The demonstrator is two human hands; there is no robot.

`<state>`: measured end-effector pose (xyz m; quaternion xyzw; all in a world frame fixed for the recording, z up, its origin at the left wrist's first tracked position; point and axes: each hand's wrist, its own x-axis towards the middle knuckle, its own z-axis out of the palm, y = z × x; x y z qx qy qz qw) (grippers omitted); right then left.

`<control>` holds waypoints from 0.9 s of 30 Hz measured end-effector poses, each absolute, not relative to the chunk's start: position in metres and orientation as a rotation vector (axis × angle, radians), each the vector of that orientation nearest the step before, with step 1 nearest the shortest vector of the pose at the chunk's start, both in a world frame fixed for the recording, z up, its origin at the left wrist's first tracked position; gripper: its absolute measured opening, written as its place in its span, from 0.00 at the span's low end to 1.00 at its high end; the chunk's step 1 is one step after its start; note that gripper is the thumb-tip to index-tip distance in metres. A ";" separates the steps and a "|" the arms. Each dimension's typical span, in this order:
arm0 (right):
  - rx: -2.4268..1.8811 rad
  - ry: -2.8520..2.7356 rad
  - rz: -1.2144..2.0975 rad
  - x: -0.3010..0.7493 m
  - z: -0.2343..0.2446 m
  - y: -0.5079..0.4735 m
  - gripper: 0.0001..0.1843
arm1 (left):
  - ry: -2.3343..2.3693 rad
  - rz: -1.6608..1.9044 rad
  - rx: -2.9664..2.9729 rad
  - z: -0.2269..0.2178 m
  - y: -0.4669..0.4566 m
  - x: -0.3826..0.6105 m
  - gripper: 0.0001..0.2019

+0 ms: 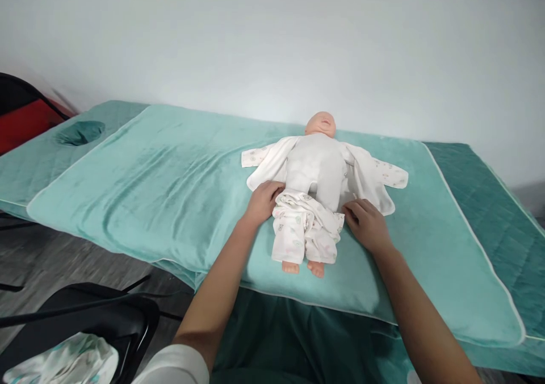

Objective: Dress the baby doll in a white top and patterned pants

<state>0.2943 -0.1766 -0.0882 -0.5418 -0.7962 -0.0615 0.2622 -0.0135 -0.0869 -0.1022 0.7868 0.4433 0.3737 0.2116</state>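
your left hand (pixel 264 202) and right hand (pixel 368 223) rest at either side of the patterned white trousers (pixel 289 233) with fingers bent, and i cannot tell whether either one grips the cloth. nearest you, the bare feet (pixel 315 268) of the doll (pixel 315 157) poke from the trousers, which sit bunched low around its legs. beyond them it lies face up on the pale green blanket (pixel 162 168), white torso between the spread sides of the white jacket (pixel 368 174), head toward the white wall (pixel 213 43).
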 end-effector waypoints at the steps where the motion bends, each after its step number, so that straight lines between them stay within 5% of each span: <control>1: -1.487 -2.167 -0.113 0.294 -0.088 -0.177 0.11 | 1.249 1.021 2.148 -0.102 -0.086 -0.014 0.09; 17: -1.557 -2.127 -0.037 0.293 -0.083 -0.179 0.15 | 1.233 1.012 1.955 -0.096 -0.087 -0.013 0.10; 27: -1.224 -1.621 0.798 0.272 -0.077 -0.177 0.11 | 0.854 0.978 1.476 -0.081 -0.095 -0.025 0.13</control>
